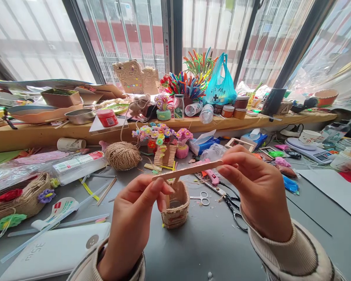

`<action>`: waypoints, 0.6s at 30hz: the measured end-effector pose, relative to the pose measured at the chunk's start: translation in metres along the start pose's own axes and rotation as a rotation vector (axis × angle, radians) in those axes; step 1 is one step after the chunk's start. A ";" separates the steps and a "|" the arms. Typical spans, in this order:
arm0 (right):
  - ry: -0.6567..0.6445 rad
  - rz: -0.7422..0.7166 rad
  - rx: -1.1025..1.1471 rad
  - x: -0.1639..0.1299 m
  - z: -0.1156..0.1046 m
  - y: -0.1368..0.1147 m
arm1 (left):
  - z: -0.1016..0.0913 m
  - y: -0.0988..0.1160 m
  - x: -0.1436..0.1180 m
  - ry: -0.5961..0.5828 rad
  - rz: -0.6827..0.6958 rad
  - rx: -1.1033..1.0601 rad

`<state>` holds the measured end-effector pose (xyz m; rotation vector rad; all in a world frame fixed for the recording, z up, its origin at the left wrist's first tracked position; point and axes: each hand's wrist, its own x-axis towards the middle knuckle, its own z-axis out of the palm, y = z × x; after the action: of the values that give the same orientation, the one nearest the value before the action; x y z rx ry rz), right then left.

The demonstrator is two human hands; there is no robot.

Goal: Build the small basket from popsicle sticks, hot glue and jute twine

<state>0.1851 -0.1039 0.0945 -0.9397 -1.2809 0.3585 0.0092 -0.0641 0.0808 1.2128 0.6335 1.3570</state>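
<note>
A flat wooden craft stick (190,170) is stretched between my two hands above the table. Its left end is pinched by my left hand (142,208), thumb against fingers. At the other end, my right hand (253,187) grips it between thumb and fingertips. Below the stick stands a small twine-wrapped basket (177,208), open at the top, its upper rim partly hidden by my left fingers. Just right of the basket lie small white-handled scissors (204,198). Larger black-handled scissors (236,212) rest beneath my right hand, and a pink glue gun (213,176) lies behind them.
A ball of twine (123,155) sits left of a bunch of crocheted-looking flowers (156,132). At left are a white case (55,249) and a twine-covered, flower-decorated piece (26,203). A kitchen scale (308,150) stands at right. A crowded wooden ledge (152,127) runs along the window.
</note>
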 end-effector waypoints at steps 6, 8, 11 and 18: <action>0.010 -0.036 0.016 0.001 -0.001 0.000 | -0.002 -0.005 0.001 -0.037 0.043 0.029; 0.024 -0.043 0.007 0.002 -0.002 0.001 | -0.002 -0.007 0.002 -0.056 0.072 0.078; 0.056 -0.064 -0.007 0.004 -0.005 0.003 | -0.004 -0.006 0.003 -0.063 0.073 0.129; 0.128 -0.143 -0.127 0.011 -0.012 0.011 | -0.041 -0.014 0.006 0.005 0.249 0.494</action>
<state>0.2020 -0.0946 0.0937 -0.9560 -1.2554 0.1050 -0.0209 -0.0439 0.0566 1.7294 0.8766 1.4547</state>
